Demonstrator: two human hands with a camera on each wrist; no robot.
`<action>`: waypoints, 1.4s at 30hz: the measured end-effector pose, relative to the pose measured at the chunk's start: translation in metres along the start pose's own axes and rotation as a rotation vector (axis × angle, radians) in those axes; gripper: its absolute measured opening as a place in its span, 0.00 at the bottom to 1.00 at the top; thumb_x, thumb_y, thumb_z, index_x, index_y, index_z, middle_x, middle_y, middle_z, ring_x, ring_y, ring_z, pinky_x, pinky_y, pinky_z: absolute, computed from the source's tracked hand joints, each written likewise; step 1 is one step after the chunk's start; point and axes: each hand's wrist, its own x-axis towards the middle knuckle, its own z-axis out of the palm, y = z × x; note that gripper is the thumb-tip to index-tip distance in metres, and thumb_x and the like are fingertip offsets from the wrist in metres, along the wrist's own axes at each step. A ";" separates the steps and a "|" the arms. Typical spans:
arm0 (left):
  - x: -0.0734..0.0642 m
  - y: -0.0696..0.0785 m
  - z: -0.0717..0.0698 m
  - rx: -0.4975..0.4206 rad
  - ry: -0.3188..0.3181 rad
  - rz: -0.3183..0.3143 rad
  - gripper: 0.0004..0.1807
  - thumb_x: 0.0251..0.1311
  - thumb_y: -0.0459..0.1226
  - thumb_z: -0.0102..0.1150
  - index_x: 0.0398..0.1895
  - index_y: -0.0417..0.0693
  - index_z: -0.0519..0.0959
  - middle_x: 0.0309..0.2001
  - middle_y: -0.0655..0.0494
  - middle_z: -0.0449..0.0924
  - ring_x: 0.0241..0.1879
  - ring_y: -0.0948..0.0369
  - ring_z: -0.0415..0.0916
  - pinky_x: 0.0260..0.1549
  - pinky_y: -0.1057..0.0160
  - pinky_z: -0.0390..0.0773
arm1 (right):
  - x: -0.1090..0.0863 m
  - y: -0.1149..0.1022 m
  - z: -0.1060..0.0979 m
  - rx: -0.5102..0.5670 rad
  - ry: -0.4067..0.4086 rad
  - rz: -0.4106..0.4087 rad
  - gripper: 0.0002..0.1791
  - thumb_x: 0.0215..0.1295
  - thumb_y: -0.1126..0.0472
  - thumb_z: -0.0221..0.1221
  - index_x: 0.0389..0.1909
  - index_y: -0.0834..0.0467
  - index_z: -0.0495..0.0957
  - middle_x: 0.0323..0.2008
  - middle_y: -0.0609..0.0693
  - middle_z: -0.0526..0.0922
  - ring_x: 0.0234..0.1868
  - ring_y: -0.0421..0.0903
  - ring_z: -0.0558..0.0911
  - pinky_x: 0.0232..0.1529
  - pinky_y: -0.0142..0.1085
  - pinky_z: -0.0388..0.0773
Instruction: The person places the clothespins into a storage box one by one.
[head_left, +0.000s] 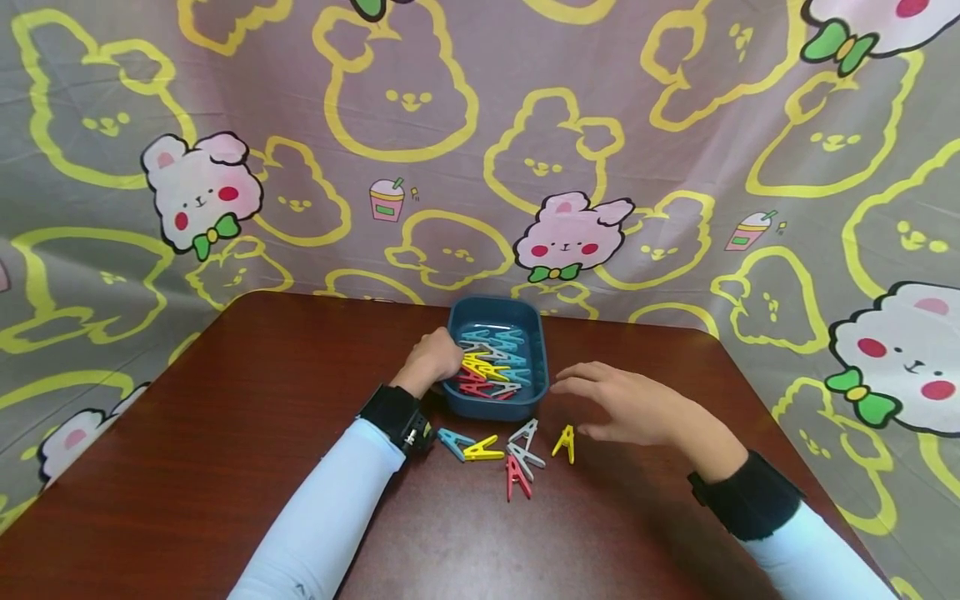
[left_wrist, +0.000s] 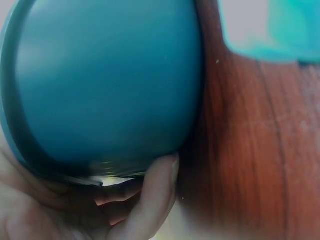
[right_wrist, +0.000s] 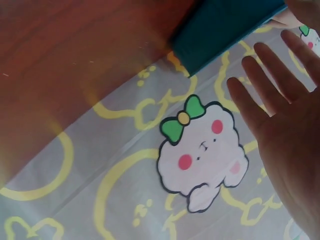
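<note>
A dark blue plastic bin (head_left: 497, 408) stands on the table with blue, grey, yellow and red clothespins (head_left: 491, 367) piled inside. At its left side my left hand (head_left: 437, 360) grips the bin; in the left wrist view the thumb (left_wrist: 159, 187) lies against the blue wall. My right hand (head_left: 626, 404) hovers just right of the bin, holding nothing, its fingers (right_wrist: 245, 100) spread and apart from the wall. In front of the bin lie a blue clothespin (head_left: 454, 442), two yellow ones, two grey ones and a red clothespin (head_left: 516, 477).
The brown wooden table (head_left: 187, 467) extends to both sides and toward me. Behind it and around its sides hangs a grey cloth (head_left: 450, 158) printed with cartoon animals. The loose yellow clothespin (head_left: 566, 443) lies near the right thumb.
</note>
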 end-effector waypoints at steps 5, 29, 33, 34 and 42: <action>0.013 -0.004 0.005 0.011 -0.006 -0.001 0.25 0.78 0.40 0.53 0.72 0.36 0.70 0.54 0.39 0.82 0.48 0.47 0.84 0.42 0.52 0.91 | -0.015 0.000 0.009 0.028 -0.020 -0.005 0.33 0.60 0.53 0.78 0.67 0.50 0.81 0.67 0.52 0.82 0.67 0.54 0.80 0.64 0.53 0.86; 0.084 -0.026 0.033 0.076 -0.064 -0.003 0.29 0.77 0.47 0.54 0.73 0.43 0.70 0.53 0.48 0.81 0.47 0.53 0.82 0.32 0.59 0.82 | 0.012 -0.010 0.030 0.123 -0.179 -0.016 0.15 0.57 0.63 0.80 0.44 0.48 0.91 0.46 0.45 0.88 0.45 0.43 0.84 0.47 0.34 0.89; 0.085 -0.027 0.032 0.073 -0.055 -0.005 0.29 0.77 0.48 0.55 0.73 0.43 0.70 0.53 0.47 0.81 0.47 0.52 0.82 0.33 0.59 0.83 | 0.013 -0.011 0.032 0.126 -0.170 -0.012 0.14 0.57 0.62 0.80 0.44 0.49 0.91 0.44 0.46 0.88 0.43 0.42 0.84 0.44 0.31 0.87; 0.085 -0.027 0.031 0.074 -0.050 -0.004 0.29 0.76 0.48 0.55 0.73 0.43 0.70 0.53 0.47 0.81 0.47 0.52 0.82 0.33 0.59 0.83 | 0.014 -0.011 0.032 0.126 -0.166 -0.010 0.14 0.57 0.62 0.80 0.44 0.49 0.91 0.44 0.46 0.88 0.42 0.41 0.84 0.43 0.30 0.87; 0.086 -0.031 0.030 0.093 -0.048 -0.009 0.30 0.76 0.48 0.54 0.75 0.43 0.69 0.55 0.48 0.81 0.49 0.52 0.82 0.37 0.58 0.83 | 0.018 -0.012 0.036 0.144 -0.161 0.011 0.15 0.59 0.60 0.80 0.46 0.50 0.90 0.41 0.45 0.88 0.38 0.39 0.83 0.40 0.29 0.85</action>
